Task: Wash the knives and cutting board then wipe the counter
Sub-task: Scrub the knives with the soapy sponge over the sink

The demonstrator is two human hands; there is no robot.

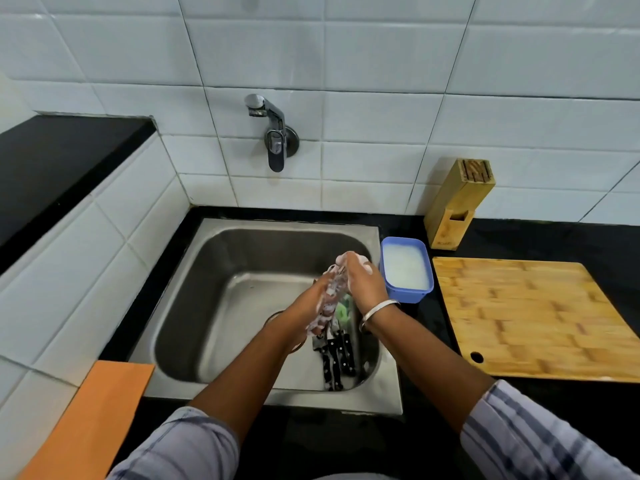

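Lathered hands over the sink (207, 306), frame centre.
Black-handled knives (337, 355) lie in the basin's lower right. Just above, the left hand (311, 306) and right hand (363, 282) meet, foam-covered and blurred; finger grip cannot be told. The cutting board (530, 317) lies flat on the counter, right of frame.

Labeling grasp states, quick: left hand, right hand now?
Left hand: gripping a blurred, foam-covered object, identity unclear.
Right hand: gripping the same object's upper end.
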